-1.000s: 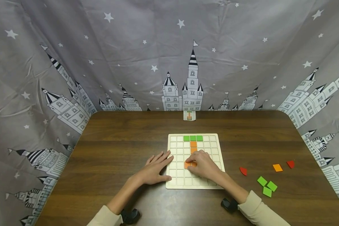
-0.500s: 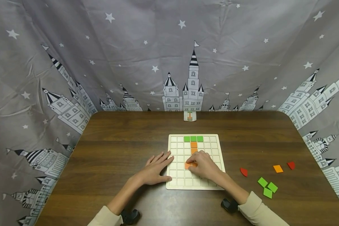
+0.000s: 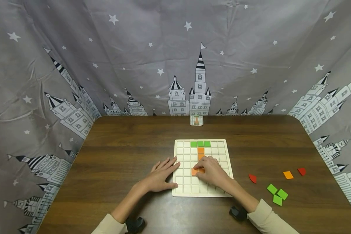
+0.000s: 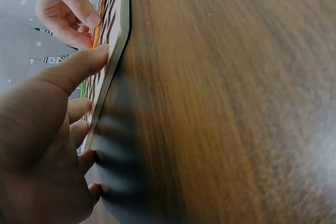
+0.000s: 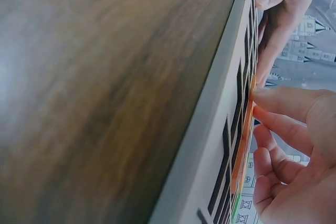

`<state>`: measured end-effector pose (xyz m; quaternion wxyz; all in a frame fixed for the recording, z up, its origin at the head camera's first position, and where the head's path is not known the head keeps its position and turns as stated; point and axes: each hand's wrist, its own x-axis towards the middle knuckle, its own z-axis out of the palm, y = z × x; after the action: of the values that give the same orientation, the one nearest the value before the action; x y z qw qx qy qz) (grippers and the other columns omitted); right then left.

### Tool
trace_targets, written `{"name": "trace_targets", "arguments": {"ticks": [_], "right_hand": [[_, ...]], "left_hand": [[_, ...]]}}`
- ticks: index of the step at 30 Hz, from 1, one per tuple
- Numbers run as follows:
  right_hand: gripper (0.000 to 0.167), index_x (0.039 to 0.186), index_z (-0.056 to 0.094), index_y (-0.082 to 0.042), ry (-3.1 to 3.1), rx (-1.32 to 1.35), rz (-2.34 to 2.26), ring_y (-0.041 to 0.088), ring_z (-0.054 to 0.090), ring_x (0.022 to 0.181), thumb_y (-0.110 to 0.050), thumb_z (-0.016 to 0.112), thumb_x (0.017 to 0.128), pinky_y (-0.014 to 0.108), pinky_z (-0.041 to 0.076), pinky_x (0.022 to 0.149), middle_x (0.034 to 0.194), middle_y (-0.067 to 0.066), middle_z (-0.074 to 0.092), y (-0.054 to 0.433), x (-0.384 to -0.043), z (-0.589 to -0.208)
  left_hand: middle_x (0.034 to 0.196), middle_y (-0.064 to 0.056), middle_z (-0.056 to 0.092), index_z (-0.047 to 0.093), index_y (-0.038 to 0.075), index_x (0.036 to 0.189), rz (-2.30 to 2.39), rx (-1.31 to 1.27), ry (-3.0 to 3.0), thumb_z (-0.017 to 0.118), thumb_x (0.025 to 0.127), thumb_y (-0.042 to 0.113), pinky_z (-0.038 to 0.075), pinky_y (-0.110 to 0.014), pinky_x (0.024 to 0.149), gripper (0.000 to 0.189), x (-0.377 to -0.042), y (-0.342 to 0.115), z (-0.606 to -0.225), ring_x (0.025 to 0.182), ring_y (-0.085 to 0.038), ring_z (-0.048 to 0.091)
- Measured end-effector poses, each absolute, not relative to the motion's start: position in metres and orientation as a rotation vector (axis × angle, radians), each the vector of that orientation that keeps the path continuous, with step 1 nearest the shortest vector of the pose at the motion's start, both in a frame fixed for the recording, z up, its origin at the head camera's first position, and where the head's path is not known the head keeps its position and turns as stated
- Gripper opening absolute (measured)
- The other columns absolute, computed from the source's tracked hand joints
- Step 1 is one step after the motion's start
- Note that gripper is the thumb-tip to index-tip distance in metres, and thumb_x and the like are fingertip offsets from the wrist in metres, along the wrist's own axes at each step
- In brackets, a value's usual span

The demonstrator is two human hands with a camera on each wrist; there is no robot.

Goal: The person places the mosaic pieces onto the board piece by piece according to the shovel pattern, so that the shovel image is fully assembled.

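A pale square grid board point(image 3: 183, 189) lies on the table. Three green tiles point(image 3: 200, 144) fill its far row at the middle, and orange tiles point(image 3: 201, 150) run toward the near side below them. My left hand point(image 3: 159, 178) spreads its straight fingers over the board's left edge, thumb at the near left rim in the left wrist view. My right hand point(image 3: 212, 170) bends over the board's middle. Its thumb and index finger pinch at an orange tile point(image 5: 253, 88) in the grid, beside another orange tile point(image 3: 194, 171). The right hand partly hides the tiles under it.
To the board's right lie three green tiles point(image 3: 277, 200), an orange tile point(image 3: 288, 175) and two red rounded pieces point(image 3: 253, 178) point(image 3: 302, 171). A small pattern card point(image 3: 196, 121) stands at the table's far edge, before a grey castle-print curtain point(image 3: 134, 48).
Both hands keep their places on the board. The whole head view has shifted very slightly; the tiles stay where they were.
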<state>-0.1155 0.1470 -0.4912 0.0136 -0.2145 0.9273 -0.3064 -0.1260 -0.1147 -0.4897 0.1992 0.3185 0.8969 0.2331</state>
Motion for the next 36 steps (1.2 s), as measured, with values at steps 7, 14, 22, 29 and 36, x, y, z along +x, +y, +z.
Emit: {"name": "trace_targets", "arguments": {"ticks": [7,14,22,29,36], "right_hand": [[0.02,0.099,0.078,-0.009,2.908,-0.644,-1.03,0.023,0.059,0.094,-0.008,0.08,0.08,0.046,0.043,0.083,0.097,-0.001,0.069,0.162,-0.113,-0.485],[0.022,0.103,0.078,-0.007,2.961,-0.541,-1.121,0.03,0.062,0.102,-0.007,0.079,0.081,0.057,0.041,0.091,0.103,0.002,0.071,0.196,-0.11,-0.477],[0.027,0.108,0.076,-0.005,3.084,-0.479,-1.131,0.037,0.061,0.107,-0.004,0.081,0.081,0.058,0.044,0.091,0.108,0.01,0.071,0.245,-0.097,-0.463],[0.031,0.114,0.074,-0.004,3.149,-0.313,-1.116,0.044,0.056,0.112,-0.007,0.08,0.084,0.063,0.043,0.089,0.117,0.019,0.066,0.296,-0.08,-0.453],[0.033,0.119,0.071,-0.002,3.17,-0.055,-1.063,0.044,0.056,0.109,-0.014,0.077,0.089,0.062,0.042,0.083,0.12,0.023,0.065,0.353,-0.065,-0.455]], "left_hand": [[0.164,-0.011,0.019,0.034,0.009,0.157,0.667,0.895,2.504,0.069,0.094,0.038,0.008,-0.066,0.112,0.078,-0.125,-0.114,-0.489,0.15,-0.037,0.011],[0.165,-0.011,0.019,0.033,0.009,0.157,0.666,0.893,2.503,0.069,0.094,0.038,0.008,-0.065,0.112,0.078,-0.125,-0.114,-0.489,0.15,-0.037,0.011],[0.164,-0.011,0.019,0.033,0.009,0.157,0.669,0.896,2.507,0.069,0.094,0.038,0.008,-0.066,0.112,0.078,-0.125,-0.114,-0.488,0.15,-0.037,0.012],[0.165,-0.011,0.018,0.032,0.01,0.157,0.654,0.89,2.509,0.069,0.094,0.038,0.009,-0.065,0.112,0.078,-0.125,-0.114,-0.487,0.15,-0.036,0.012],[0.165,-0.011,0.018,0.032,0.01,0.157,0.641,0.893,2.509,0.068,0.094,0.04,0.009,-0.065,0.112,0.079,-0.126,-0.114,-0.488,0.15,-0.036,0.011]]}}
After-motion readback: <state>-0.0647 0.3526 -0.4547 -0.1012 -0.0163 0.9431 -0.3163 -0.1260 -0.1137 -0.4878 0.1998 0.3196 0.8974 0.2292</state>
